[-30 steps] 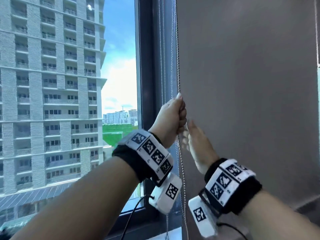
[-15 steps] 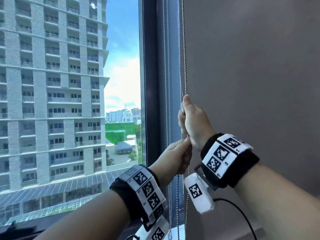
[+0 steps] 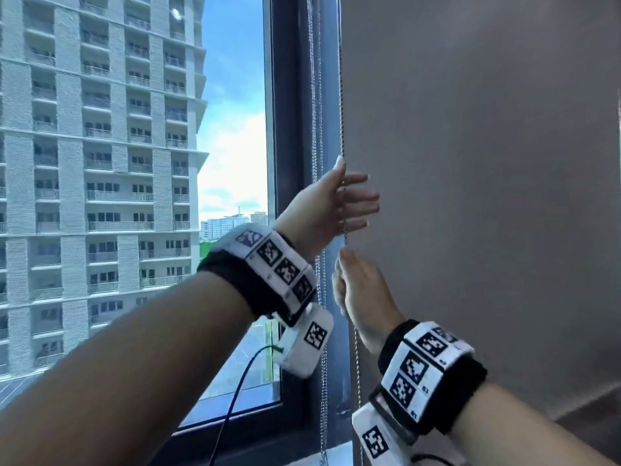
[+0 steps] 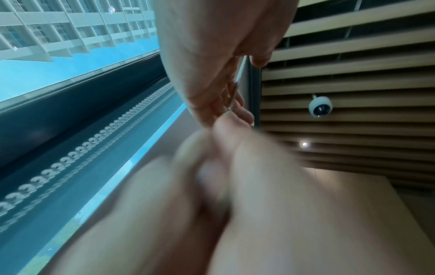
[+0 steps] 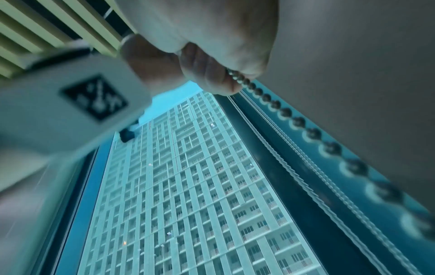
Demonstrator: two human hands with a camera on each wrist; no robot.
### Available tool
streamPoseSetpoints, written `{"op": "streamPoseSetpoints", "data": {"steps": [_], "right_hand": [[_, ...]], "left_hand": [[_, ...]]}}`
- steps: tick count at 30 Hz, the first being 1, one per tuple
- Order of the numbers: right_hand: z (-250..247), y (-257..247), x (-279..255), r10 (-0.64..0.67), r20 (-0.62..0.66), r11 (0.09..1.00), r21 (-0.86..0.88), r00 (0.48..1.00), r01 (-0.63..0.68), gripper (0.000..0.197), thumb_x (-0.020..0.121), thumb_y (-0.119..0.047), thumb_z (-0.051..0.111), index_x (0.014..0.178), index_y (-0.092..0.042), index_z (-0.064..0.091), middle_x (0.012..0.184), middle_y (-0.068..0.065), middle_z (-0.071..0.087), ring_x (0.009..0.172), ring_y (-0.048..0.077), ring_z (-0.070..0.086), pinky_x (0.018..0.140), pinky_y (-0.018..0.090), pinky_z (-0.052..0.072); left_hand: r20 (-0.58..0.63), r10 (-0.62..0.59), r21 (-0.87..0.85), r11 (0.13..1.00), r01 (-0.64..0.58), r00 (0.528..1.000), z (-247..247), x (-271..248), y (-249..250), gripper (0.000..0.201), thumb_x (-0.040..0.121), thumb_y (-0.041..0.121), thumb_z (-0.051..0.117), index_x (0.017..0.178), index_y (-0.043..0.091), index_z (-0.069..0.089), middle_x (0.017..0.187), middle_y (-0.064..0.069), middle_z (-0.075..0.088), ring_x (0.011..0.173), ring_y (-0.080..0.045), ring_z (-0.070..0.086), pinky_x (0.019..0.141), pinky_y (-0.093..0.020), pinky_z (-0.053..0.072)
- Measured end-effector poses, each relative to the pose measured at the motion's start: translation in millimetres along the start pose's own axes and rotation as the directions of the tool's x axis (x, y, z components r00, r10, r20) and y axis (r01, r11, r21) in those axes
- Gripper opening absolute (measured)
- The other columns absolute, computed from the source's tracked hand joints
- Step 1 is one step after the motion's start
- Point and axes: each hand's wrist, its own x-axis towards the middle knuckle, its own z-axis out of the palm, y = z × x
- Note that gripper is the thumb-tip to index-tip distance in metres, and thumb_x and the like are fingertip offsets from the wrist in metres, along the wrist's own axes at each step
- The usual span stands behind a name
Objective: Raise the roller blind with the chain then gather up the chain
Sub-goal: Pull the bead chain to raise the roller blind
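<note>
The grey roller blind hangs down over the right part of the window. Its bead chain runs straight down along the blind's left edge. My left hand is the upper one, thumb up and fingers stretched out to the right, with the chain passing between them. Just below it, my right hand grips the chain. The right wrist view shows the right hand's fingers curled round the bead chain. In the left wrist view the left hand is spread beside the chain.
A second pair of chains hangs against the dark window frame. A tower block shows through the glass. The white sill lies below. A black cable hangs from my left wrist. A round camera sits on the slatted ceiling.
My left hand has let go low down, risen above the right hand and spread its fingers at the chain. My right hand has come down, still gripping the chain.
</note>
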Motion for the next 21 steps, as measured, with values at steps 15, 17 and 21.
{"op": "streamPoseSetpoints", "data": {"steps": [15, 17, 21], "right_hand": [[-9, 52, -36, 0.26, 0.106, 0.964, 0.036, 0.96, -0.265, 0.053, 0.101, -0.041, 0.025, 0.094, 0.001, 0.057, 0.074, 0.024, 0.063, 0.064, 0.022, 0.06, 0.059, 0.025, 0.05], [-14, 47, -24, 0.252, 0.047, 0.967, 0.023, 0.967, -0.253, 0.057, 0.098, -0.048, 0.02, 0.105, -0.01, 0.062, 0.095, 0.016, 0.072, 0.087, 0.02, 0.068, 0.078, 0.028, 0.053], [-21, 23, 11, 0.185, -0.04, 0.98, 0.087, 0.982, -0.181, 0.055, 0.099, -0.047, 0.021, 0.109, -0.011, 0.061, 0.106, 0.02, 0.069, 0.094, 0.021, 0.066, 0.091, 0.041, 0.049]], "left_hand": [[-0.128, 0.096, -0.018, 0.995, -0.099, 0.987, 9, 5, -4, 0.04, 0.1, 0.035, 0.031, 0.062, 0.023, 0.029, 0.045, 0.01, 0.022, 0.037, -0.007, 0.014, 0.035, -0.015, 0.012], [-0.114, 0.094, -0.002, 0.996, -0.095, 0.989, 5, 1, -12, 0.041, 0.1, 0.035, 0.032, 0.061, 0.024, 0.029, 0.046, 0.009, 0.023, 0.037, -0.007, 0.015, 0.035, -0.015, 0.014], [-0.099, 0.072, 0.013, 0.997, -0.071, 0.992, -1, -13, -38, 0.042, 0.1, 0.035, 0.032, 0.06, 0.024, 0.029, 0.045, 0.009, 0.024, 0.036, -0.007, 0.016, 0.035, -0.016, 0.014]]}}
